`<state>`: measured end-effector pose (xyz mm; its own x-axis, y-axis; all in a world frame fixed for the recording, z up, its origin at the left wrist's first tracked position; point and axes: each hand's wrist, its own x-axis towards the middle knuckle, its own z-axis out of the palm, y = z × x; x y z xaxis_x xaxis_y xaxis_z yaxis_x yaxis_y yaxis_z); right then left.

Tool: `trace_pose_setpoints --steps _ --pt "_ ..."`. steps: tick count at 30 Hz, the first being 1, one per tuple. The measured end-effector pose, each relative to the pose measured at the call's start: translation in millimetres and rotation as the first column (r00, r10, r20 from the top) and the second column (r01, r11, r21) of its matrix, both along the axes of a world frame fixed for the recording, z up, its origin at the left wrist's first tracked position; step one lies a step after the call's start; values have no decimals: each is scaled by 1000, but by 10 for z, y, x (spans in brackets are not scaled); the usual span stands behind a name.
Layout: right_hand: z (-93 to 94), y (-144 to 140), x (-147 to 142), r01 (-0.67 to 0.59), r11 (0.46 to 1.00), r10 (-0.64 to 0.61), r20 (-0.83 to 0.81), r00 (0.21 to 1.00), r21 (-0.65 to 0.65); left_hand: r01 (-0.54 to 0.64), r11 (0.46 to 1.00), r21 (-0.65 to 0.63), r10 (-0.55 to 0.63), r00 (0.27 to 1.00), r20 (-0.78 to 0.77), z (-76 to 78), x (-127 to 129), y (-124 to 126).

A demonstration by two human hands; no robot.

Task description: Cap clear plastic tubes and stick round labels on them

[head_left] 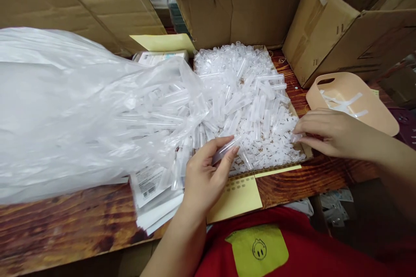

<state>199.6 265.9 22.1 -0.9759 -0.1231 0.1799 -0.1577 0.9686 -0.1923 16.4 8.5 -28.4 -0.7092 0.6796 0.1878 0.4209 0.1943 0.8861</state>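
Between the thumb and fingers of my left hand (209, 171) is a clear plastic tube (223, 151), slanted over the front of a shallow cardboard tray (307, 149). My right hand (326, 132) is at the tray's right edge, its fingertips pinched on a small translucent white piece (295, 137) whose kind I cannot make out. Many small white plastic pieces (269, 149) lie in the front of the tray. Behind them are loose clear tubes (260, 108), and short clear caps (234, 56) are heaped at the back.
A large clear plastic bag (58, 117) of tubes spills in from the left. Right of the tray sits a peach plastic basket (383, 112) with white strips. Cardboard boxes (328, 21) stand behind. Yellow paper (240, 201) and printed packets (151, 186) lie along the wooden table's front (81, 225).
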Motion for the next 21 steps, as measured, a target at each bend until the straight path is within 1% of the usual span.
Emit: trace_pose_setpoints --steps 2,4,5,6,7,9,11,12,14,17,19,21 --pt "16 -84 -102 -70 991 79 -78 994 116 -7 1000 4 7 1000 29 -17 -2 -4" --pt "15 -148 -195 -143 962 166 -82 983 232 -31 999 21 30 998 51 -38 -5 -13" --pt "19 -166 -232 -163 952 190 -83 978 260 -35 999 31 33 998 54 -50 -6 -18" --pt "29 -176 -264 -166 955 196 -104 975 245 -28 999 41 26 998 56 -62 -6 -25" --pt "45 -183 -292 -154 971 182 -146 972 186 -6 999 51 3 998 63 -74 -5 -32" --pt "89 -206 -348 -118 993 110 -233 966 -20 63 995 71 -70 992 109 -92 2 -46" --pt "124 -268 -417 -104 970 40 -278 960 -219 123 988 98 -140 971 194 -101 16 -58" --pt "133 -314 -456 -114 953 30 -287 957 -281 146 983 113 -170 955 243 -101 24 -63" --pt "140 -418 -537 -175 927 73 -298 952 -331 180 973 143 -219 919 329 -92 38 -71" --pt "177 -531 -616 -286 898 198 -273 941 -334 217 957 194 -279 874 399 -60 50 -76" --pt "239 -541 -620 -286 895 208 -248 946 -342 226 943 244 -316 835 450 -30 52 -75" --pt "303 -514 -598 -243 903 159 -249 955 -355 210 929 303 -345 788 510 -3 53 -75"
